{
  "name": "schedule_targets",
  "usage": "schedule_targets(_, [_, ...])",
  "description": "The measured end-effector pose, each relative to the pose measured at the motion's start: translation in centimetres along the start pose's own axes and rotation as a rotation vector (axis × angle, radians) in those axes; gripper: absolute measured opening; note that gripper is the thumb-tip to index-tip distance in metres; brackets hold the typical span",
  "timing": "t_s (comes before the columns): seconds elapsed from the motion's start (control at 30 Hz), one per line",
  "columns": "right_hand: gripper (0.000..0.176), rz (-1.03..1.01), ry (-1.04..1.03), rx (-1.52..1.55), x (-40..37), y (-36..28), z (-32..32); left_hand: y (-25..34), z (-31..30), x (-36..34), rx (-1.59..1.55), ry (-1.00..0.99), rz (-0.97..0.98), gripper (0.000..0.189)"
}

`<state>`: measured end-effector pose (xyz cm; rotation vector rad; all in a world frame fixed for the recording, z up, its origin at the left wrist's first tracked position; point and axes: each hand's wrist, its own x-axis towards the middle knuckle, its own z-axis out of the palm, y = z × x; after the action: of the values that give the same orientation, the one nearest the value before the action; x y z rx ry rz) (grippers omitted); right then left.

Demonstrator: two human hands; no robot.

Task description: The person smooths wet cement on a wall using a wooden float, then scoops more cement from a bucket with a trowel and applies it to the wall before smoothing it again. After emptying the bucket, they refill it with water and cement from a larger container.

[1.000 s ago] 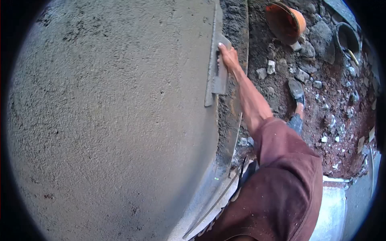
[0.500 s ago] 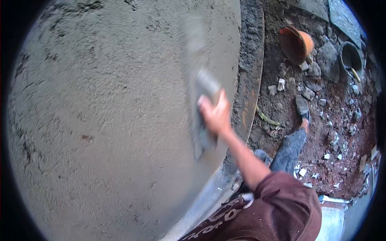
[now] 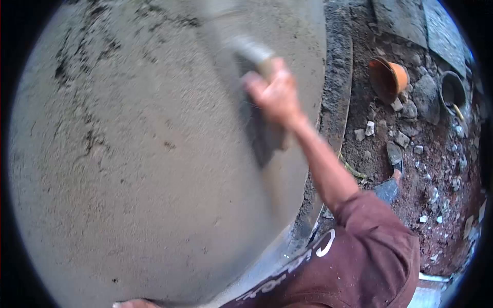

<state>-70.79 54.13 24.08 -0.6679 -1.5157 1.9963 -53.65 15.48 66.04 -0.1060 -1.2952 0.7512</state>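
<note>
My right hand (image 3: 280, 97) is wrapped around the handle of a long grey plastering trowel (image 3: 259, 141), smeared by motion. Its blade lies along a broad surface of wet grey cement (image 3: 154, 195), smooth near the trowel and rougher with dark pits toward the upper left. At the bottom edge, a small part of my left hand (image 3: 136, 304) shows against the cement; most of its fingers are cut off by the frame, so its grip cannot be made out.
A raised cement edge (image 3: 336, 77) borders the surface on the right. Beyond it, rubble and soil hold an orange bucket (image 3: 398, 79), a dark bucket (image 3: 453, 90) and broken stones (image 3: 425, 97). My shod foot (image 3: 394, 153) stands on that ground.
My right hand has swept the trowel farther up the cement. Part of my left hand has come into view at the bottom. The whole view has shifted slightly.
</note>
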Motion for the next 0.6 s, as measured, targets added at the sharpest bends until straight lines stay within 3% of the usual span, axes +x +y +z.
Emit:
schedule_targets(0.03, [0.05,0.154,0.069,0.184,2.0,2.8,-0.5,-0.3,0.0,0.2,0.05,-0.017,0.005,0.05])
schedule_targets(0.1, [0.055,0.236,0.102,0.077,2.5,8.6,-2.3,0.1,-0.1,-0.7,0.125,-0.051,-0.01,0.055])
schedule_targets(0.2, [0.051,0.432,0.022,0.237,-3.0,6.8,-1.3,0.5,-0.2,-0.3,0.101,-0.058,-0.018,0.055])
schedule_targets(0.23, [0.051,0.173,0.068,0.172,-5.8,6.0,0.5,0.5,-0.3,-0.2,0.095,-0.093,-0.018,0.055])
schedule_targets(0.27, [0.046,0.182,-0.038,0.211,-8.7,0.8,0.6,-1.1,0.3,-0.4,0.082,-0.062,0.053,0.059])
schedule_targets(0.37, [0.042,-0.309,-0.199,0.165,-15.4,-6.0,5.0,-1.9,0.9,-0.8,0.148,-0.024,0.015,0.062])
schedule_targets(0.4, [0.04,-0.348,-0.247,0.099,-15.4,-8.1,4.6,-1.8,0.5,-0.3,0.142,-0.03,0.04,0.062])
schedule_targets(0.5, [0.042,-0.301,-0.154,-0.019,-14.4,-2.9,4.0,-0.8,0.7,-1.5,-0.008,-0.056,-0.022,0.064])
schedule_targets(0.57, [0.044,0.128,-0.059,0.051,-13.7,4.0,2.2,-1.1,0.7,-1.2,0.144,-0.048,-0.116,0.064])
schedule_targets(0.6, [0.047,0.251,0.019,0.106,-13.7,8.0,1.3,-0.9,0.5,-1.1,0.122,-0.016,-0.051,0.063])
